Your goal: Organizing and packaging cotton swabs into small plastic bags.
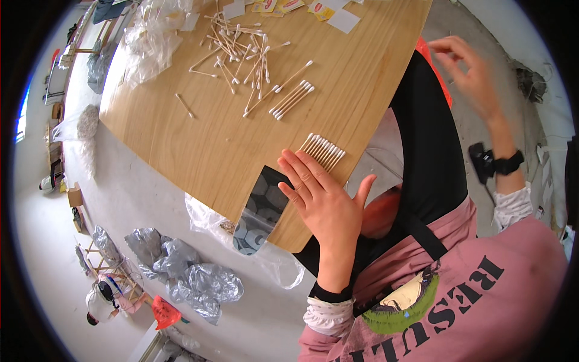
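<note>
My left hand lies flat, palm down, near the table's corner, its fingers stretched and thumb out to the side. Its fingertips cover the lower part of a neat row of cotton swabs. A dark pouch with a round pattern sits beside that hand and overhangs the table edge. Further up lies a smaller group of cotton swabs side by side, and beyond it a loose heap of cotton swabs. My right hand is raised off the table's right side near red plastic, fingers bent and apart, holding nothing visible.
The wooden table carries clear plastic bags at its far left, plus yellow-and-white packets and white cards at the far edge. A single swab lies apart. Grey plastic bags rest on the floor.
</note>
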{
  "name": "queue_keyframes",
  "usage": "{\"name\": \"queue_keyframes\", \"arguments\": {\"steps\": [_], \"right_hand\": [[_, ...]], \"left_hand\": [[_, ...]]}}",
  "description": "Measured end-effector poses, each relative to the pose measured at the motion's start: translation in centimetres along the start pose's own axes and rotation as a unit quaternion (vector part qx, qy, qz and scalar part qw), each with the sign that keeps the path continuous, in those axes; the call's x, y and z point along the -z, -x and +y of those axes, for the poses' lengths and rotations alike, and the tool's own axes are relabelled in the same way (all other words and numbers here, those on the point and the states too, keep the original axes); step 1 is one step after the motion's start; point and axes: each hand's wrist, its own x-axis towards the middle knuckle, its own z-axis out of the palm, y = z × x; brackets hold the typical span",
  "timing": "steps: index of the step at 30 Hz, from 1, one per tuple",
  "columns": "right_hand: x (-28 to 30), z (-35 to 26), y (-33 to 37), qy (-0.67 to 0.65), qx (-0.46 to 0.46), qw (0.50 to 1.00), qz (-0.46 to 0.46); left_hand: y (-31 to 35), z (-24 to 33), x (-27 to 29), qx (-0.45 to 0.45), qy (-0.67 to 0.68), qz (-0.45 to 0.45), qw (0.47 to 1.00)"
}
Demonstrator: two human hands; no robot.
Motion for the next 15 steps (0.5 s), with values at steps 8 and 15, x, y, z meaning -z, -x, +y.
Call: {"name": "queue_keyframes", "arguments": {"steps": [8, 15], "right_hand": [[-13.1, -13.3, 1.1, -0.025, 0.211, 0.977, -0.027], [-17.3, -14.4, 1.2, 0.094, 0.266, 0.954, -0.103]], "left_hand": [[1.2, -2.0, 2.0, 0.082, 0.281, 0.247, 0.924], [2.8, -3.1, 2.9, 0.196, 0.577, 0.374, 0.699]]}}
